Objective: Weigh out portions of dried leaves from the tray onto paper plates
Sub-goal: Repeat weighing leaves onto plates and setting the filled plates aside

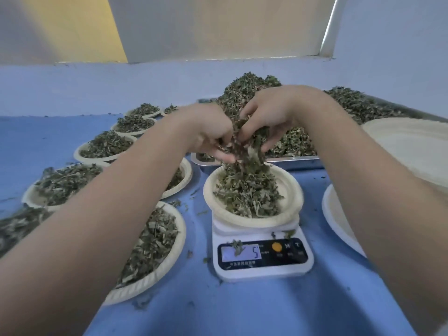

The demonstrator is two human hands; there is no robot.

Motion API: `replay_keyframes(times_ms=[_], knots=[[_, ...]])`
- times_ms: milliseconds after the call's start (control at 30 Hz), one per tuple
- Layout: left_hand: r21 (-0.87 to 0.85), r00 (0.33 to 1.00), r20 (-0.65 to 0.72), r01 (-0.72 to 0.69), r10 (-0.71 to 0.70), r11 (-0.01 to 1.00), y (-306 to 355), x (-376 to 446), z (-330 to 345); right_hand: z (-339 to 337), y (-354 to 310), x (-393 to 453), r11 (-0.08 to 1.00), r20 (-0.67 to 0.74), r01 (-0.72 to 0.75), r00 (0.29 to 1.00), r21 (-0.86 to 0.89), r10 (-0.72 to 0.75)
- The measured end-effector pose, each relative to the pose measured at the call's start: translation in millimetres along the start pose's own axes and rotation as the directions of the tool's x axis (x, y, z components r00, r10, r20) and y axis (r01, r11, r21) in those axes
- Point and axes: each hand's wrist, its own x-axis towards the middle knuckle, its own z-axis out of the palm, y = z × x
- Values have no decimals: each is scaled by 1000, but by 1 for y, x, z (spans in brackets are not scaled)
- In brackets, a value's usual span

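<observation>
Head view shows your left hand (213, 137) and right hand (264, 117), each grip curled on a clump of dried leaves (247, 144) above the paper plate (288, 204) on the scale (263, 270). You'll likely find them featherlight, brittle and prone to scattering, so take loose cupped handfuls. Just behind sits the heaped tray (293, 159); filled plates (169, 258) crowd your left, empty plates (339, 221) your right, and a stray leaf hides part of the display (242, 253).

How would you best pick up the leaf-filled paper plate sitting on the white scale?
Probably by the raised fluted rim of the cream paper plate, fingers slipping under opposite sides. It overhangs the white kitchen scale, and the dried leaves pile centrally, leaving the rim bare.
</observation>
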Motion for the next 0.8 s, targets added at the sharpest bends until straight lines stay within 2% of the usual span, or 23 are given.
replay_keyframes(times_ms=[67,133,233,367,467,567,800], knots=[[123,996,74,40,-50,992,-6,-17,5,3,6,-15,993,-15,-19,1000,-113,17],[198,993,92,55,-75,979,-12,-29,11,5,13,-24,981,-42,-48,998,-189,41],[272,998,36,31,-42,962,-14,-39,18,9,25,-32,971,-71,-42,997,-237,26],[313,999,-39,-17,31,950,-11,-46,18,11,34,-36,963,-162,27,984,-268,-73],[340,989,-110,-52,95,939,-10,-47,17,14,35,-35,949,-255,43,958,-313,-128],[445,966,-184,-84,182,892,-10,-47,17,17,35,-32,951,-313,56,937,-305,-155],[259,938,-208,-219,276,941,-15,-43,17,21,29,-28,974,-387,109,904,-199,-180]])
